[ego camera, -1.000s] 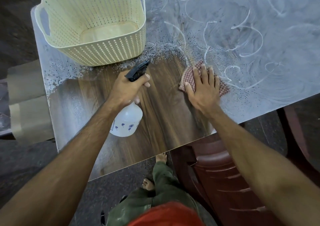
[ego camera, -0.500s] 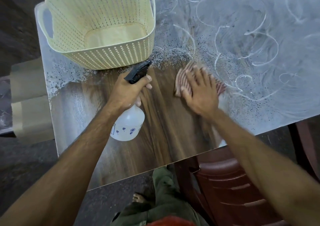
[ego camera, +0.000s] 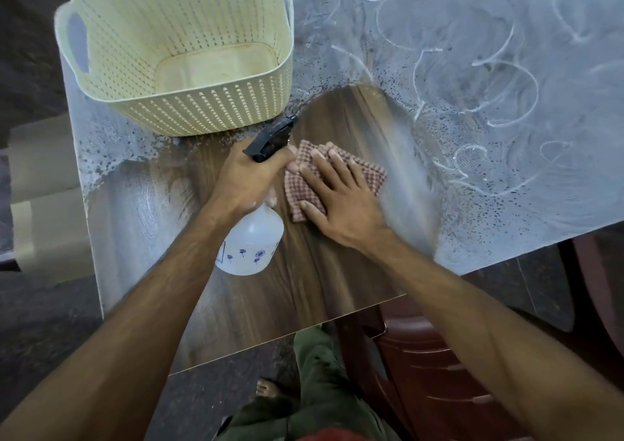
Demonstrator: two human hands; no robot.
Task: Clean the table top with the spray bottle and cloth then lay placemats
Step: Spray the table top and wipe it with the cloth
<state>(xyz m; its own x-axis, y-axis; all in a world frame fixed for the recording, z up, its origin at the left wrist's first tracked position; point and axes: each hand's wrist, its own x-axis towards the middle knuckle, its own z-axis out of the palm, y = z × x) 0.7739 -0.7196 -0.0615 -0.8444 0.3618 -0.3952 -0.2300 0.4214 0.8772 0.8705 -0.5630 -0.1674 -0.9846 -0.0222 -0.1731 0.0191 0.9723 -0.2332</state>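
Observation:
My left hand [ego camera: 246, 177] grips the neck of a white spray bottle [ego camera: 251, 244] with a black trigger head, standing on the wooden table [ego camera: 304, 288]. Right beside it, my right hand [ego camera: 341, 200] presses flat, fingers spread, on a red-and-white checked cloth [ego camera: 371, 173] lying on the table. The wood around both hands looks wiped and dark. White foam with swirl marks [ego camera: 489, 85] covers the table to the right and far side, and speckles remain along the left edge.
A cream perforated plastic basket [ego camera: 182, 109] stands at the table's far left corner, with nothing in it. A dark red plastic chair [ego camera: 439, 366] sits under the near right edge. My legs and a bare foot show below the near edge.
My right hand has slid the cloth leftward across the table, from the edge of the foam to beside the spray bottle. The left hand kept its grip on the bottle.

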